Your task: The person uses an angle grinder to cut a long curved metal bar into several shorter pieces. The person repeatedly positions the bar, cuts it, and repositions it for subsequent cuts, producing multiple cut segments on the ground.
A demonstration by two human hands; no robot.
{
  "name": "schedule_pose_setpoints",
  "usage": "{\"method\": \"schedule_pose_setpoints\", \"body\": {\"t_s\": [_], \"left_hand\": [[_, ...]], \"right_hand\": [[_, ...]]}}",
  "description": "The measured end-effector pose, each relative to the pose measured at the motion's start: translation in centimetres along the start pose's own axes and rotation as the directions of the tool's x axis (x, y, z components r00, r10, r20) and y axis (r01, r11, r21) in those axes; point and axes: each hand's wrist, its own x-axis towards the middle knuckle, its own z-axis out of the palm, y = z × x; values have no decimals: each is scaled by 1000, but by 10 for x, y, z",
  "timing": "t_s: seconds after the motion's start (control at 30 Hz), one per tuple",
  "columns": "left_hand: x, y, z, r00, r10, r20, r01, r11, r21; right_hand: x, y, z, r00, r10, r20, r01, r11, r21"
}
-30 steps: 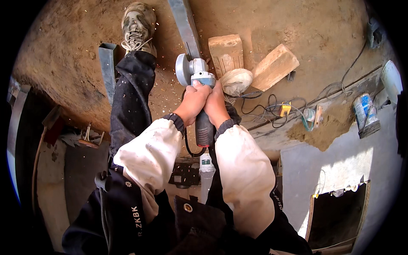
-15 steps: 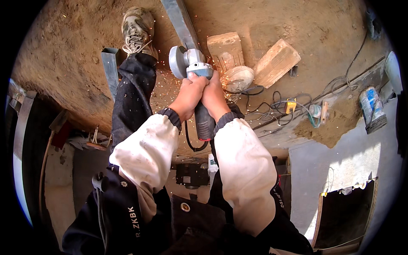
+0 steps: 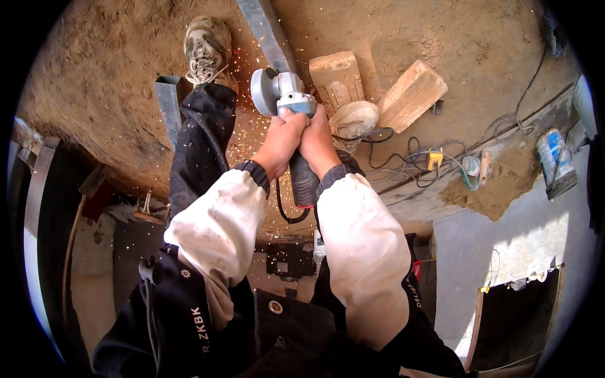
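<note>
Both my hands are wrapped round an angle grinder [image 3: 304, 179], its body pointing away from me. My left hand [image 3: 282, 142] grips near the grinder's head, thumb on top. Pressed close beside it, my right hand [image 3: 319, 143] holds the other side of the body. A guard hides most of the disc at the head's left. The head sits over the near end of a square metal tube [image 3: 268, 34], and sparks spray down and left from there. Whether the disc touches the tube is hidden.
My left shoe [image 3: 208, 50] stands beside a second metal tube [image 3: 169, 104]. Right of the grinder are my other shoe [image 3: 356, 118] and two wooden blocks [image 3: 338, 79], [image 3: 413, 94]. Cables [image 3: 409, 157] with a yellow connector [image 3: 435, 159] lie further right, near a blue-and-white bag [image 3: 554, 157].
The surroundings have shifted slightly right and down in the picture, while my hands and the grinder keep their place. Sparks still fly, in a changed pattern.
</note>
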Motion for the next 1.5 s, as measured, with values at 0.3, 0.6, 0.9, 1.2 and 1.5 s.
{"method": "schedule_pose_setpoints", "body": {"t_s": [0.3, 0.6, 0.9, 1.2, 1.5], "left_hand": [[3, 1, -3, 999, -2, 50, 4, 999, -36], [-1, 12, -2, 1000, 3, 10, -3, 1000, -8], [-2, 11, -1, 999, -20, 51, 19, 1000, 7], [5, 7, -3, 999, -6, 41, 7, 1000, -22], [-2, 20, 5, 999, 5, 54, -4, 1000, -28]], "right_hand": [[1, 0, 1, 1000, -27, -14, 28, 1000, 13], [3, -8, 5, 1000, -15, -5, 15, 1000, 27], [-1, -9, 3, 1000, 0, -22, 1, 1000, 10], [4, -9, 3, 1000, 14, -21, -15, 1000, -17], [5, -16, 0, 1000, -6, -26, 6, 1000, 26]]}}
